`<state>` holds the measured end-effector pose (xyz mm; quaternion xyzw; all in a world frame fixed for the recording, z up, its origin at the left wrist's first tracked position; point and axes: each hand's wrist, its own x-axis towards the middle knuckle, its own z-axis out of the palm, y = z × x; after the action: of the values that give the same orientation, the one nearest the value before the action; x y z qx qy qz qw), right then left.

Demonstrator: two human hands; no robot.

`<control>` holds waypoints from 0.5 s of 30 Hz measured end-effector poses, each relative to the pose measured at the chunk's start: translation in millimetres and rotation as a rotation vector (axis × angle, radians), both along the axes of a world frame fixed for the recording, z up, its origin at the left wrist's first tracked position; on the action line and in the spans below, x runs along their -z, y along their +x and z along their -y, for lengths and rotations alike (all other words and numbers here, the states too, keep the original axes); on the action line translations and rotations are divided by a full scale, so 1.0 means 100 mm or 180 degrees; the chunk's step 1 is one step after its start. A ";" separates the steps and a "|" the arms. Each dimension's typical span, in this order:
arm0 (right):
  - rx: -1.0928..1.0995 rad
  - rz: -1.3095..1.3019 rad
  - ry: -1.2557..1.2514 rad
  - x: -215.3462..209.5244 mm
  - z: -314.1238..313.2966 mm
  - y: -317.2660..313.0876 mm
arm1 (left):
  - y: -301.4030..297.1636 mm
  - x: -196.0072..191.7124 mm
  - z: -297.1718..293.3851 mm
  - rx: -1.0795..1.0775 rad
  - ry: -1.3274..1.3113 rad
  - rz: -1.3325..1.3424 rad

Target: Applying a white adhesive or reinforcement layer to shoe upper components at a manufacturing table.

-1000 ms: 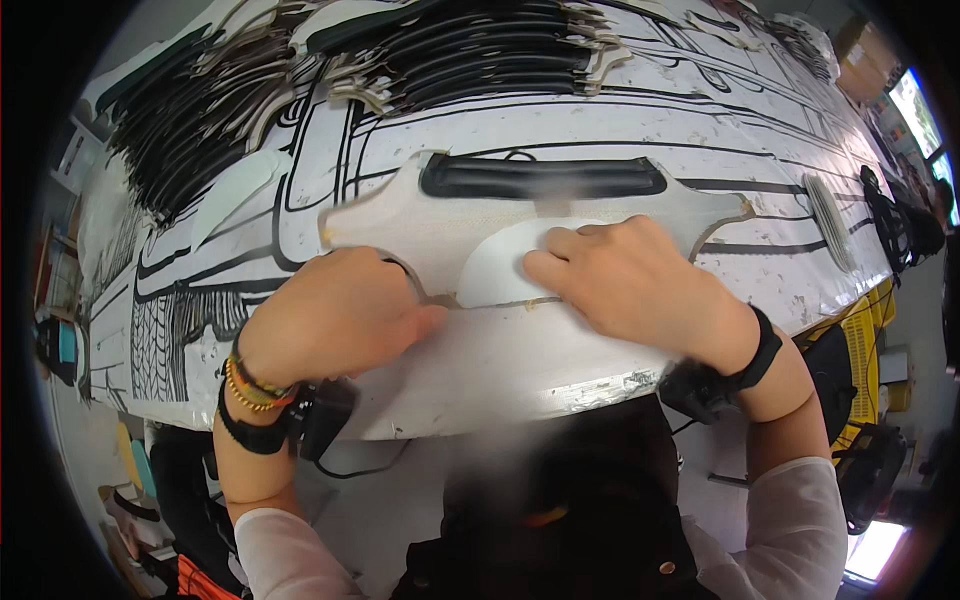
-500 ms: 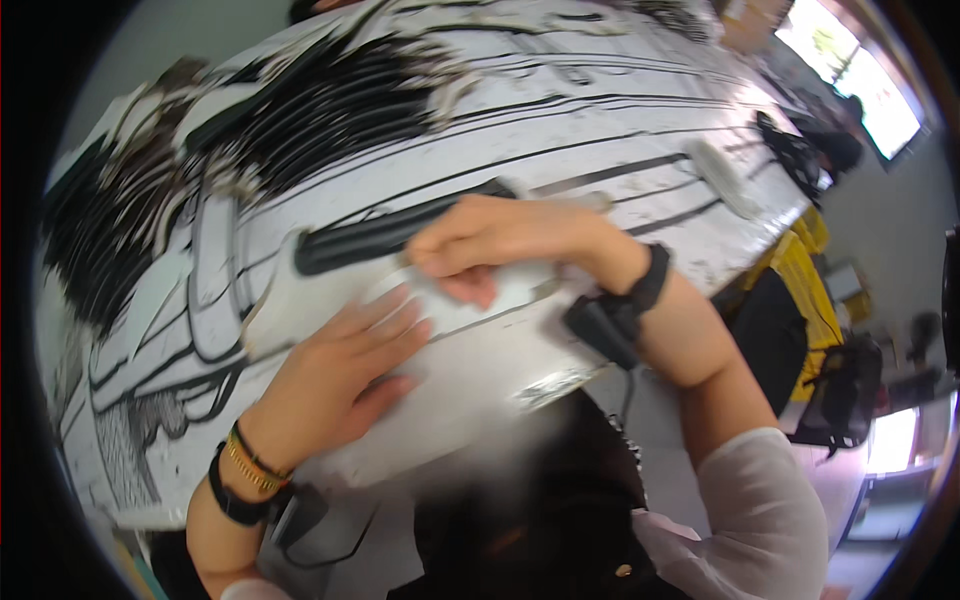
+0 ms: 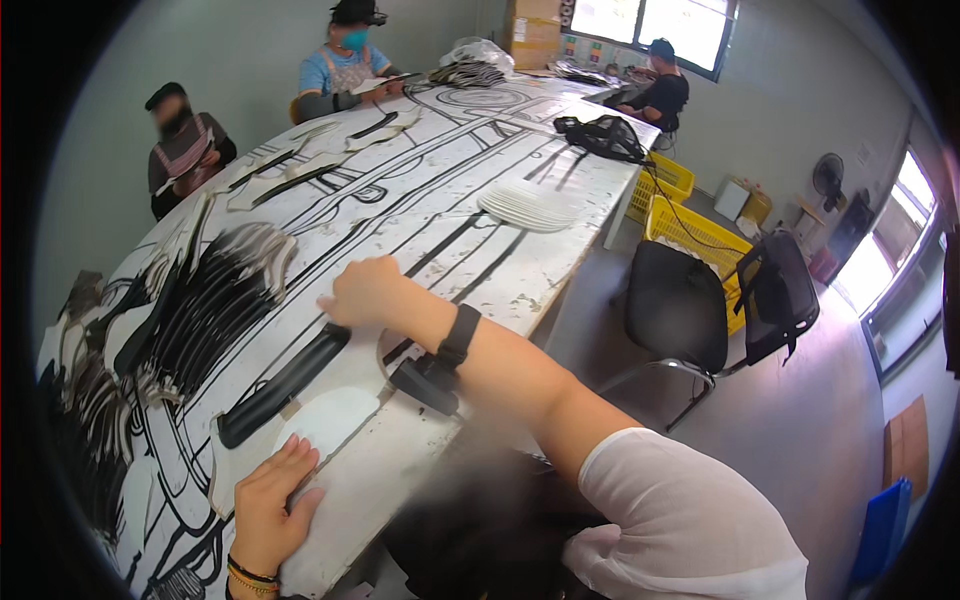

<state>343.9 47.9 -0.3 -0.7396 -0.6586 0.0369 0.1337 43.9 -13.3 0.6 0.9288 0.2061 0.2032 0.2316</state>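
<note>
My left hand (image 3: 275, 505) lies with its fingers stretched out on a white oval sheet (image 3: 335, 415) near the table's front edge. That sheet rests on a flat cream piece (image 3: 228, 470) whose far side carries a long, padded black strip (image 3: 285, 385). My right hand (image 3: 368, 292) is just past the strip's right end. Its fingers look curled but are smeared by motion, and I cannot see whether anything is in them. A black band with a small box hangs at my right wrist.
Stacks of black-and-cream pieces (image 3: 210, 320) crowd the table's left side. A stack of white sheets (image 3: 525, 205) and a black strapped item (image 3: 605, 138) lie farther right. Yellow crates (image 3: 690, 235) and a black chair (image 3: 675, 305) stand beside the table. Three people are around the far side.
My view has lifted and swung right, showing the room. My right hand has left the white sheet and reached outward beyond the black strip. My left hand stays on the sheet.
</note>
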 end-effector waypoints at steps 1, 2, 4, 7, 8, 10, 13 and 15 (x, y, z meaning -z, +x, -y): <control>-0.0237 -0.0073 -0.0137 0.01 0.00 -0.01 | -0.02 0.01 -0.01 0.0032 0.0014 -0.0013; -0.0326 -0.0114 -0.0346 0.00 -0.02 -0.01 | -0.05 0.03 -0.02 -0.0056 0.0017 0.0005; -0.0643 -0.0377 -0.0640 0.02 -0.13 0.03 | -0.02 0.01 -0.02 -0.0109 0.0081 0.0091; -0.1342 -0.1297 -0.0936 0.07 -0.14 0.00 | -0.02 -0.05 0.01 -0.0036 0.0429 -0.0208; -0.1692 -0.1949 -0.0938 0.09 -0.12 -0.05 | -0.04 -0.04 0.01 0.0004 0.0416 -0.0190; -0.1793 -0.2739 -0.1155 0.14 -0.15 -0.09 | -0.04 -0.07 0.06 -0.0010 0.0446 -0.0220; -0.2009 -0.4091 -0.1361 0.14 -0.24 -0.20 | -0.08 -0.10 0.07 -0.0070 0.0718 -0.0473; -0.2058 -0.5425 -0.1314 0.13 -0.21 -0.16 | -0.04 -0.14 0.07 -0.0263 0.1289 -0.0542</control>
<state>328.1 68.7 -13.6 -0.2529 -0.4925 0.7186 0.4208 39.4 -20.2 14.4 0.9609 0.2178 0.1706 0.0137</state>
